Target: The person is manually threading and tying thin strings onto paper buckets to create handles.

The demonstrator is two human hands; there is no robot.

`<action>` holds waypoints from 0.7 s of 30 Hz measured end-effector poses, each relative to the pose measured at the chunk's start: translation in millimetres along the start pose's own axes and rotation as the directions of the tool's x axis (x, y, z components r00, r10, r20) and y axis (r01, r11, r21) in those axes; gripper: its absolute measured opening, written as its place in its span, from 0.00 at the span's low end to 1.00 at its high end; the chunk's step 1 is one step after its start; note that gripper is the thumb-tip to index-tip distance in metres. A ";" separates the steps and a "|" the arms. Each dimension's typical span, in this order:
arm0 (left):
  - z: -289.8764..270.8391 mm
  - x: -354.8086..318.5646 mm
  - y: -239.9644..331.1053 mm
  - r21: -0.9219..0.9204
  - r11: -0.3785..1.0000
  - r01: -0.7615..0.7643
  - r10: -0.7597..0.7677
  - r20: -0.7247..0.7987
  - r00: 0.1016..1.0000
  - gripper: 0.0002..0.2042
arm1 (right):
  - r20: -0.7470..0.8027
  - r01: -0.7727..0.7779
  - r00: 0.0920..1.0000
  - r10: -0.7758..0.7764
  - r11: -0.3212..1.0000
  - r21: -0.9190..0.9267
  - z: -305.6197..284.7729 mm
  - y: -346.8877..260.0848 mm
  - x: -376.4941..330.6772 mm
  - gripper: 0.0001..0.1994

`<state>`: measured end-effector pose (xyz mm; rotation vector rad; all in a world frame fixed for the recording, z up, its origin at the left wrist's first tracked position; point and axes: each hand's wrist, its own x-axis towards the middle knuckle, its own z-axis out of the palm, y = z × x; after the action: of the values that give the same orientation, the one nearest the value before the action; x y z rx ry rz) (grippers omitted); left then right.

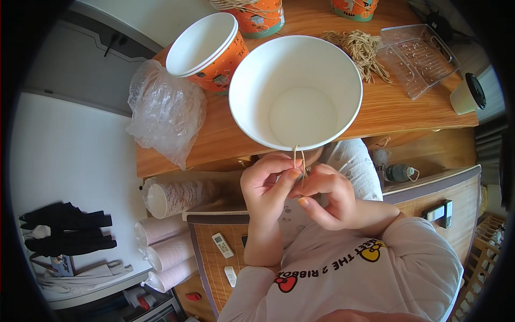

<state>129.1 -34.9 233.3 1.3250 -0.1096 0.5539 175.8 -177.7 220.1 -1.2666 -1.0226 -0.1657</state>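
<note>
**Tying the cord at the bowl's rim**

The large white round paper bowl [295, 91] hangs over the near edge of the brown wooden desk [386, 107], its mouth tipped toward the camera. At the rim's lowest point, 2 strands of thin tan paper cord [298, 156] run down into the hands. The left hand [268, 185] and the right hand [327, 193] are pressed together just under the rim, fingertips pinched on the cord; whether the cord passes through a hole in the wall cannot be told from here.

To do this well, I judge that both strands should stay taut and even while the fingers work, so that any knot seats close against the rim rather than hanging slack. The grip wants to be light, since the paper wall would likely crease if pulled hard. Little seems to steady the bowl besides the cord and perhaps the desk edge, so a sideways tug could swing or drop it.

Nearby on the desk stand a stack of orange printed paper cups with white insides [209, 48], a crumpled clear plastic bag [163, 112], a loose bundle of tan cords [362, 51], a clear plastic tray [418, 59] and a cream cup with a black lid [468, 94]. Sleeves of pale paper cups [171, 236] lie lower left, below the desk.
</note>
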 end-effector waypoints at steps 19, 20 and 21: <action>10.0 -1.5 8.8 -0.038 0.994 0.098 -0.100 -0.045 0.994 0.06 | -0.092 0.070 0.989 -0.118 0.907 -0.416 -24.9 -4.6 17.3 0.15; 10.6 -1.7 9.2 -0.057 0.994 0.096 -0.099 -0.050 0.994 0.06 | -0.104 0.084 0.984 -0.143 0.895 -0.437 -24.9 -4.2 18.4 0.15; 9.9 -1.9 8.6 -0.056 0.994 0.096 -0.099 -0.051 0.994 0.06 | -0.104 0.084 0.984 -0.143 0.896 -0.437 -25.7 -3.1 19.1 0.15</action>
<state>125.9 -43.6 242.7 1.2553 -0.0157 0.4998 198.8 -192.5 237.2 -1.5711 -0.9742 -0.5880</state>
